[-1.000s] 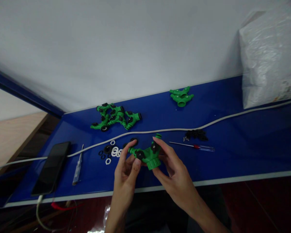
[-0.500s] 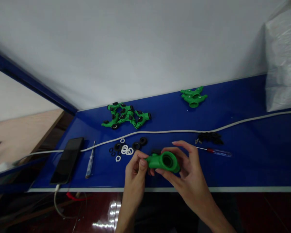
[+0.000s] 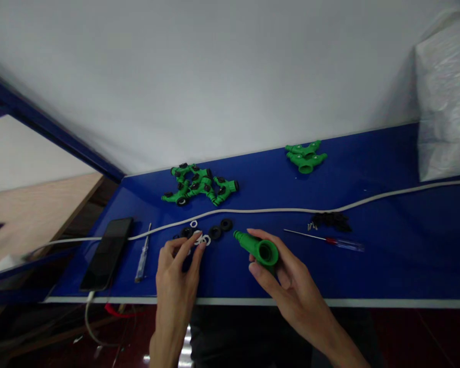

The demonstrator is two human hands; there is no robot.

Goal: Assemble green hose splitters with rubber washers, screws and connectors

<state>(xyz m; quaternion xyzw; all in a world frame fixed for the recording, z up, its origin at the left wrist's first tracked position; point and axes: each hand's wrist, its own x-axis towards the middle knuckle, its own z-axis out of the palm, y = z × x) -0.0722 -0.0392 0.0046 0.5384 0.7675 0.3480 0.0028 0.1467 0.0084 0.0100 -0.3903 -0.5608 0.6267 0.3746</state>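
My right hand (image 3: 291,276) holds a green Y-shaped hose connector (image 3: 260,249), its wide round opening facing me and one narrow ribbed end pointing left. My left hand (image 3: 180,271) is over the small rings, thumb and forefinger parted, fingertips at the white rings (image 3: 206,239). Whether it touches one is hard to tell. Black collars (image 3: 215,232) lie just right of those fingertips, and a white hexagonal ring (image 3: 193,224) lies above. Some rings are hidden under my left hand.
Assembled green connectors (image 3: 203,186) with black knobs lie at the back left, bare green ones (image 3: 305,161) at the back right. A white cable (image 3: 268,210) crosses the blue table. Screwdrivers (image 3: 343,244), small screws (image 3: 312,226), black parts (image 3: 332,221), a phone (image 3: 106,253) and a plastic bag (image 3: 446,97) are around.
My left hand has let go of the green connector and moved left to the rings. My right hand keeps the connector, now turned with its narrow end up and left.
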